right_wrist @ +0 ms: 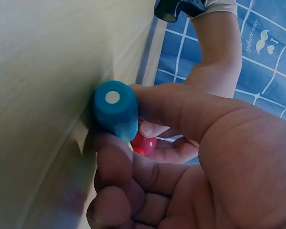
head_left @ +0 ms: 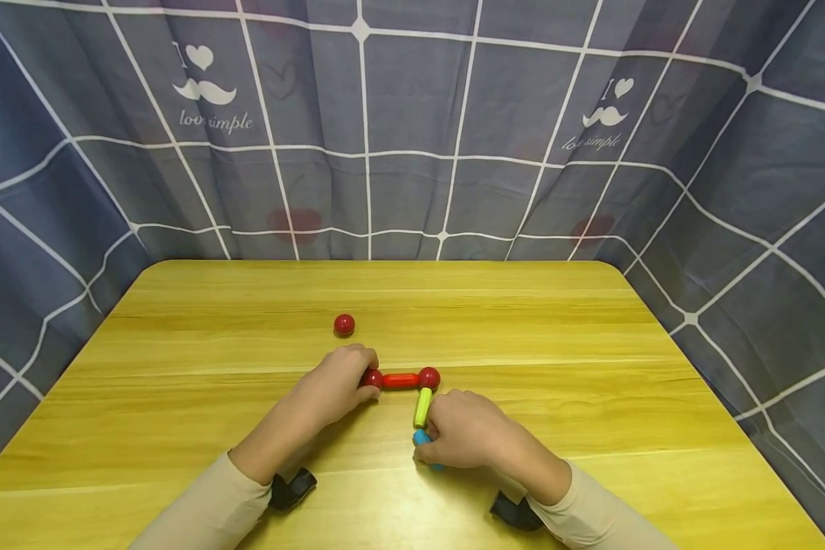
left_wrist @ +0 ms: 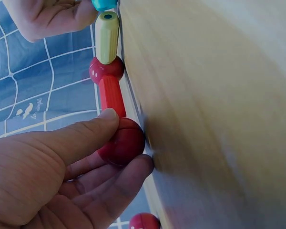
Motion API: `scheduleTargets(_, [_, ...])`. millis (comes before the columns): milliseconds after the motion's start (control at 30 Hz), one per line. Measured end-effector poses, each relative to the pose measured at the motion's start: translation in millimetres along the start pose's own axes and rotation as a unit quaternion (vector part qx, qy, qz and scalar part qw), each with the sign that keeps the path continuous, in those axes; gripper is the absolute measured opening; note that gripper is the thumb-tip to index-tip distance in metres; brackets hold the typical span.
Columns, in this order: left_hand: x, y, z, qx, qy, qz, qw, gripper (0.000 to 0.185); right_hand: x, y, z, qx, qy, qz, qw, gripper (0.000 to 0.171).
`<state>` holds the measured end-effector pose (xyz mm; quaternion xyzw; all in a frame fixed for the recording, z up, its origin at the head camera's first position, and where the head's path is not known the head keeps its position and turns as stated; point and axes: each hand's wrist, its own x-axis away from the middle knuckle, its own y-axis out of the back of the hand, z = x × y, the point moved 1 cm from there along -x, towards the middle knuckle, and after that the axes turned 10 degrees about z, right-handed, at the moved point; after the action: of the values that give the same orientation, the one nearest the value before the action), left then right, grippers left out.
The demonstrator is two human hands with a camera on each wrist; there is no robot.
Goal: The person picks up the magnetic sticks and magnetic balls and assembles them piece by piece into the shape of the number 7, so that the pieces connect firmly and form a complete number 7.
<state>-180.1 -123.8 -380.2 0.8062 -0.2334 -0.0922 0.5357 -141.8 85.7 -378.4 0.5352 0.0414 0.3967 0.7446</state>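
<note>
My left hand [head_left: 337,386] pinches a dark red ball [left_wrist: 127,143] between thumb and fingers. From that ball a red rod [head_left: 401,380] runs right to a second red ball [head_left: 429,377]. A yellow-green rod [head_left: 422,408] joins the second ball and points toward the near edge. My right hand [head_left: 470,431] grips a short blue rod [right_wrist: 117,107], whose visible end has a pale round disc. The blue rod's far end lies close to the yellow-green rod's free end, which shows a dark round spot in the left wrist view; whether they touch I cannot tell.
Farther back on the wooden table [head_left: 522,321] sits a loose red ball [head_left: 344,325]. Dark bands with black pieces [head_left: 292,489] hang at both wrists. A grey-blue checked curtain [head_left: 412,191] stands behind the table and along both sides.
</note>
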Motion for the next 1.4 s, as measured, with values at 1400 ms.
scheduleTargets(1400, [-0.7, -1.8, -0.8, 0.004, 0.006, -0.002, 1.0, 0.023, 21, 8, -2, 0.027, 0.023, -0.105, 0.994, 0.021])
